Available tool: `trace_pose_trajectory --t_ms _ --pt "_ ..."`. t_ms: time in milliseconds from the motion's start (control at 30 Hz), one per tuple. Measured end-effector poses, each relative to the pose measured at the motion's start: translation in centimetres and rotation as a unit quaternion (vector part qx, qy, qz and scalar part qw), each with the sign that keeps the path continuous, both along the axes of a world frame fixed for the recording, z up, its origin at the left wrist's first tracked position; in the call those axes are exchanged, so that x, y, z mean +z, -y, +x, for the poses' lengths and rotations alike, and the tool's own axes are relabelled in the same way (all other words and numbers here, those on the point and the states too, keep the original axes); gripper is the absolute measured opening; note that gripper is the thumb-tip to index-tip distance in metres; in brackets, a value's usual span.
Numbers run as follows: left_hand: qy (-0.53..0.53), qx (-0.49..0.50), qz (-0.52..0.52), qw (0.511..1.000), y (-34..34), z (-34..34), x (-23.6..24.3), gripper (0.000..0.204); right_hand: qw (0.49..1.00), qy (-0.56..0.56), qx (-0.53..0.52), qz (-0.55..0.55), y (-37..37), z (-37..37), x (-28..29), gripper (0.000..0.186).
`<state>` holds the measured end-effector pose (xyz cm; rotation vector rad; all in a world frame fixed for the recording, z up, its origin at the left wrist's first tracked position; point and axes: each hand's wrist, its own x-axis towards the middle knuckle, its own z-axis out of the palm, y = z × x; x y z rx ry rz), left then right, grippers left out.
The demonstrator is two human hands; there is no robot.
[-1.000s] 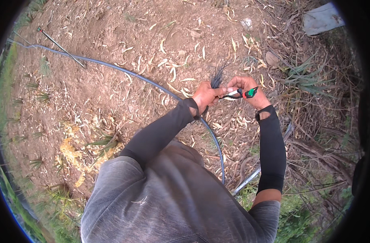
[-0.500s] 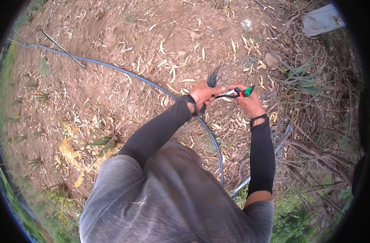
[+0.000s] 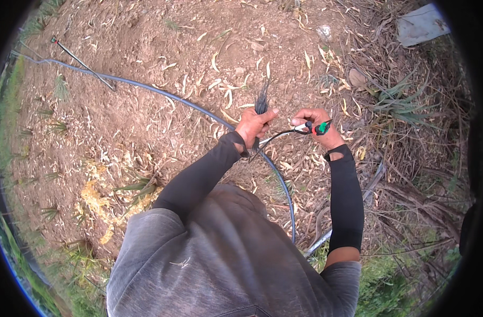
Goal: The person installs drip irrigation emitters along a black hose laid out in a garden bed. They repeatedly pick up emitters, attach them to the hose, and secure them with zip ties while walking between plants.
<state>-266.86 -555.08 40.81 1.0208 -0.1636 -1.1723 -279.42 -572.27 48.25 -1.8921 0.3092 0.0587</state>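
1. My left grip (image 3: 249, 128) is clenched around a bundle of thin dark strands (image 3: 261, 104), tips fanning away from me.
2. My right grip (image 3: 316, 115) grasps a green-and-red fitting (image 3: 322, 128); a thin black tube (image 3: 277, 135) curves from it leftward.
3. A blue-grey hose (image 3: 172, 96) arcs across leaf-strewn ground (image 3: 141, 53).

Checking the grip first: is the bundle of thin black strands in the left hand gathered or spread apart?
Gathered: the left hand holds the bundle of thin black strands, which lie close together where visible.
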Motion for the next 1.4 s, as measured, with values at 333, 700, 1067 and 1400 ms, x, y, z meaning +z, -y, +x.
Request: trace_pose_trajectory --t_ms 333,700,1067,1400 --pt "0.35 -0.016 -0.091 0.932 0.1 -2.2 1.8 0.034 0.993 0.049 -0.096 0.04 0.4 -0.3 -1.7 0.005" --pt "0.669 -0.006 -0.057 0.741 0.9 -1.2 4.4 0.028 0.921 0.163 -0.277 -0.22 -5.7 -3.9 -2.3 0.009" --pt "0.527 0.071 -0.035 0.846 1.8 -3.5 1.5 0.014 0.899 0.213 -0.338 -0.181 -8.4 -4.1 -2.3 0.012" --pt "0.423 0.084 -0.036 0.902 1.6 -4.5 -0.7 0.02 0.856 0.303 -0.375 -0.189 -8.7 -3.3 -2.0 0.011"
